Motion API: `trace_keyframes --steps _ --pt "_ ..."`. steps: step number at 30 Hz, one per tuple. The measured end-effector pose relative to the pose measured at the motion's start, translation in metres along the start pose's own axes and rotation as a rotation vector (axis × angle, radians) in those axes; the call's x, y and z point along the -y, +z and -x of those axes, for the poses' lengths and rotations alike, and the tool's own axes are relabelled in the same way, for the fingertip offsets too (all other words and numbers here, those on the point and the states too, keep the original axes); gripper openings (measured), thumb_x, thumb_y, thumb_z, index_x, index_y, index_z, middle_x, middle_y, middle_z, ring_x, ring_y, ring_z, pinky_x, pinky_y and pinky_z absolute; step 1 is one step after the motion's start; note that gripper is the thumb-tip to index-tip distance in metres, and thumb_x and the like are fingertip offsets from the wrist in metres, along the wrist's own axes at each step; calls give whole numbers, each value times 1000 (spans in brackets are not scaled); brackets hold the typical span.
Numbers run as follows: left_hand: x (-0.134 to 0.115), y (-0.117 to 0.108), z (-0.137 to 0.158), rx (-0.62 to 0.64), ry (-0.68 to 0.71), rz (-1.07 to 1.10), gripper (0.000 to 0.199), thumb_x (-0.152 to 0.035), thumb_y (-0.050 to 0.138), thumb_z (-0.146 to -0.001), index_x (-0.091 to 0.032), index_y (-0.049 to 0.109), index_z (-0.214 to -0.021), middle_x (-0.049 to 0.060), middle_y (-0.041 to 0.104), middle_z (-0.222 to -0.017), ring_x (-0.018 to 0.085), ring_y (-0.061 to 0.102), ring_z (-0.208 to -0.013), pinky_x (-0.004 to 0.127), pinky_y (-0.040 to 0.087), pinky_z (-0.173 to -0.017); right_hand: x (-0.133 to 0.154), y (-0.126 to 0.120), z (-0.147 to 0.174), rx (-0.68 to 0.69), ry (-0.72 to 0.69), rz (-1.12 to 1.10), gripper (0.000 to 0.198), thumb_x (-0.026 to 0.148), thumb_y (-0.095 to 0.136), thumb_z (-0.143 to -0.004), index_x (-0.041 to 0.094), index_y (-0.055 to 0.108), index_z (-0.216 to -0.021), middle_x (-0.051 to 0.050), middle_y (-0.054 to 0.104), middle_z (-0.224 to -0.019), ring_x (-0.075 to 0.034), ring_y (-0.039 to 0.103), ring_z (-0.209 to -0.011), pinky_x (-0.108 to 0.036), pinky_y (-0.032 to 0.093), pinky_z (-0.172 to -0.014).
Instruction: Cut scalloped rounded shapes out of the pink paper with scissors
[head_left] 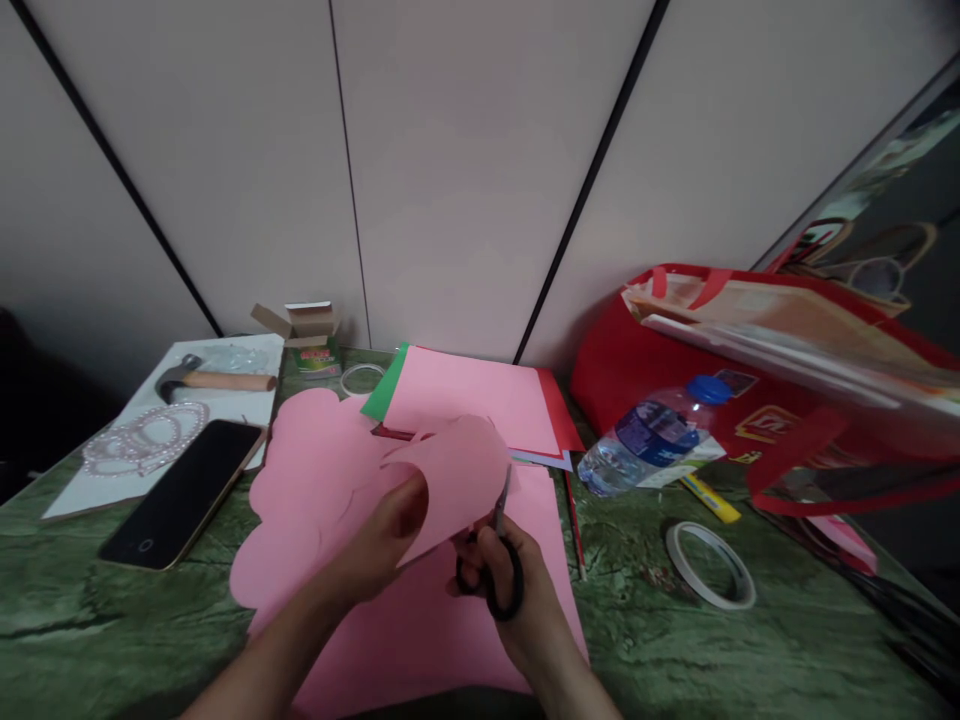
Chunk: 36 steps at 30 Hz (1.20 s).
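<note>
My left hand grips a piece of pink paper by its left edge, holding it above the table. The piece has a rounded outline at its top and right. In my right hand is a pair of scissors with black handles, fingers through the loops. Their blades point up and meet the right edge of the paper; how far they are parted I cannot tell. Beneath both hands lie more pink sheets, and a pink paper with a scalloped edge lies to the left.
Behind are stacked coloured sheets, a tape roll and a small open box. At left lie a phone, beads and a hammer. A bottle, red bag, pencil, tape and yellow cutter occupy the right.
</note>
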<state>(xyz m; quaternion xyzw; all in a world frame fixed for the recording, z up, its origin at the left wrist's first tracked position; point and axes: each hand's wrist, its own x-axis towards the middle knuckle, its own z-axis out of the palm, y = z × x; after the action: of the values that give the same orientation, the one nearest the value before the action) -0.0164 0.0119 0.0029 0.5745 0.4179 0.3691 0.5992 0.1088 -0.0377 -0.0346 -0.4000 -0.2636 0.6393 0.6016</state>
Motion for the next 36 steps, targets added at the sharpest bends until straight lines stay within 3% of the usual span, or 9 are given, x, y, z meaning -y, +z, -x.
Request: trace_keyframes --steps 1,2,4,11,16,20,24,31,36 --pt "2 4 4 17 -4 5 33 -29 70 -55 -18 60 -84 4 64 -79 20 58 -80 29 47 -71 -1 0 0 1 -24 18 24 38 61 -73 16 52 -68 6 46 -53 -7 40 -45 -23 45 -46" --pt "5 7 8 -48 -46 26 34 -29 67 -58 -19 59 -90 3 65 -82 20 58 -80 28 47 -71 -2 -1 1 -2 -42 35 24 38 60 -74 16 52 -68 6 46 -52 -7 40 -45 -23 45 -45" --pt "9 14 13 -134 -201 52 37 -32 64 -61 -21 57 -96 1 65 -73 19 59 -68 29 48 -60 -4 -1 1 -19 -53 66 24 38 58 -75 16 52 -67 6 44 -49 -8 40 -45 -23 44 -44" --pt "21 17 8 -447 -262 -227 36 -45 63 -62 -18 59 -86 7 66 -86 26 60 -81 33 46 -64 -7 6 3 -41 -20 109 25 38 65 -65 19 49 -68 7 45 -49 -8 40 -42 -24 44 -43" --pt "10 21 9 -446 -249 -267 26 -42 61 -65 -19 61 -77 6 66 -76 26 60 -80 35 47 -67 -10 2 2 -20 -36 94 24 36 66 -65 18 51 -71 6 47 -55 -9 45 -46 -24 43 -48" --pt "7 23 13 -371 -265 -170 29 -41 63 -64 -18 61 -82 8 67 -90 26 58 -94 36 45 -79 -5 0 2 10 -100 115 22 30 66 -68 17 53 -79 2 55 -67 -12 52 -61 -26 44 -59" --pt "9 27 16 -466 -329 -152 38 -40 64 -63 -18 57 -93 9 65 -100 25 58 -96 33 48 -77 1 3 2 11 -103 87 25 27 68 -66 20 50 -81 -2 60 -81 -18 55 -74 -31 43 -70" --pt "-7 34 17 -490 -328 -164 50 -33 64 -64 -17 48 -110 8 64 -99 24 59 -95 33 46 -81 -4 -2 -1 -32 -115 149 25 28 70 -64 20 49 -74 3 52 -68 -13 47 -62 -26 39 -60" --pt "-13 35 18 -492 -434 -119 49 -32 60 -69 -14 46 -112 7 68 -92 23 63 -88 33 48 -79 -3 -3 -1 -13 -110 136 32 27 75 -58 19 51 -78 4 51 -68 -12 45 -62 -24 38 -58"
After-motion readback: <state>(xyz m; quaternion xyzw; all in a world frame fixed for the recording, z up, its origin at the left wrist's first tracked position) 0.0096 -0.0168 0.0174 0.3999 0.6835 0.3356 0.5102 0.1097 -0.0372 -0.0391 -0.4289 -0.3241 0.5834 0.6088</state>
